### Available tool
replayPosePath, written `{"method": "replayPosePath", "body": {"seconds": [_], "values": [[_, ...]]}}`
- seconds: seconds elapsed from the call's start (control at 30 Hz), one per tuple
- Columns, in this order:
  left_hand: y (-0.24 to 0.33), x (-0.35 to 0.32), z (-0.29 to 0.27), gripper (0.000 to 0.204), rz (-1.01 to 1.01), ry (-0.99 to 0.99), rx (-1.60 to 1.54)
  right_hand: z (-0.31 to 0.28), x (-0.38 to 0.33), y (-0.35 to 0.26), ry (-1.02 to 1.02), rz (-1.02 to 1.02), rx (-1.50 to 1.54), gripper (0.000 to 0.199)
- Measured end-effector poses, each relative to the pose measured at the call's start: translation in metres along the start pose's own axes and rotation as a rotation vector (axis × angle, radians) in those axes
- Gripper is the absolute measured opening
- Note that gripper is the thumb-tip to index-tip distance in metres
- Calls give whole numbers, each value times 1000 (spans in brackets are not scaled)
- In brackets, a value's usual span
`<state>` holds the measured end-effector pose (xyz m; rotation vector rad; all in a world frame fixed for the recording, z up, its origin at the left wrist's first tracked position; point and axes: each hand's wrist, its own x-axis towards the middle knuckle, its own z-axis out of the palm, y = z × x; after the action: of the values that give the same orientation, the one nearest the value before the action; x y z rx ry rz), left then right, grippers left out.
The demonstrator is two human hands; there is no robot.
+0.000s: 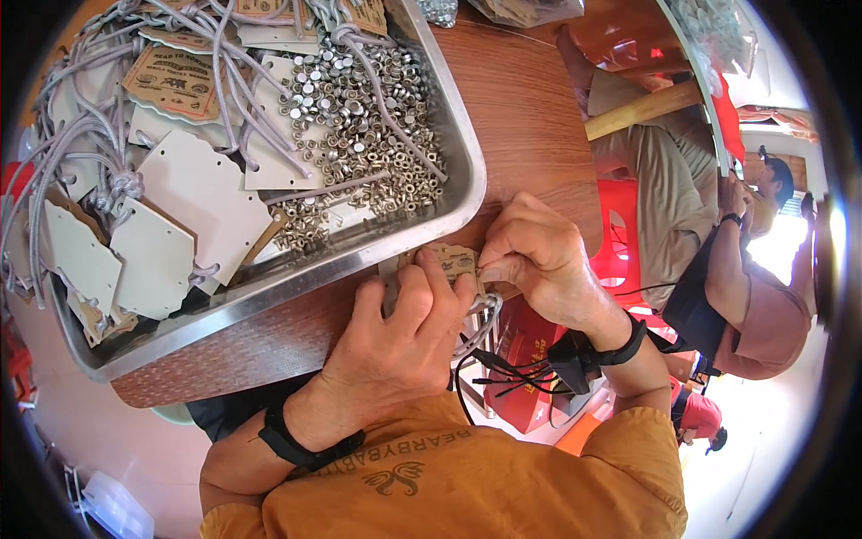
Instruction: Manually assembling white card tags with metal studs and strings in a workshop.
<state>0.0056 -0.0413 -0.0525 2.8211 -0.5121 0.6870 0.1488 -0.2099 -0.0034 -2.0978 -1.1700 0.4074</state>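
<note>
Between my hands, just below the tray's near edge, is a small tan printed card tag (456, 260) with a wavy edge. My left hand (400, 332) holds it down, fingers bent over its left and lower part. At the tag's right edge my right hand (537, 260) is closed in a pinch of thumb and forefinger; whatever sits between those fingertips is hidden. A loop of grey cord (485, 314) hangs below the tag, beside my left fingertips. A metal tray (467, 148) beyond holds white card tags (206, 193), grey cords and many small metal eyelets (386, 184).
The wooden table (530, 117) curves away at the right, next to a red stool (620, 225). A red box (521, 368) and black cables (516, 373) are below my right forearm. Another person (763, 296) sits at the right, and someone in red (699, 415) is farther off.
</note>
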Motion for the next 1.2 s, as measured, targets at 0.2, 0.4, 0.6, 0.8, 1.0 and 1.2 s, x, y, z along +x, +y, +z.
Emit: {"method": "replayPosePath", "body": {"seconds": [0.2, 0.4, 0.6, 0.8, 1.0, 1.2], "values": [[0, -1, 0, 46, -8, -2, -12, 1, 1, -2, -3, 4, -10, 19], [0, -1, 0, 49, -9, 16, -13, 1, 8, -17, -18, 184, -96, 13], [-2, -2, -2, 52, 16, -34, -24, 0, 12, -23, -73, 302, -112, 13], [-2, 0, -3, 52, 27, -32, -9, -2, 22, -23, -153, 340, -177, 10], [-7, 3, -8, 49, 69, -65, -4, 0, 30, -26, -205, 301, -310, 11], [-10, 5, -11, 49, 70, -80, 11, 1, 29, -24, -151, 104, -506, 12]]}}
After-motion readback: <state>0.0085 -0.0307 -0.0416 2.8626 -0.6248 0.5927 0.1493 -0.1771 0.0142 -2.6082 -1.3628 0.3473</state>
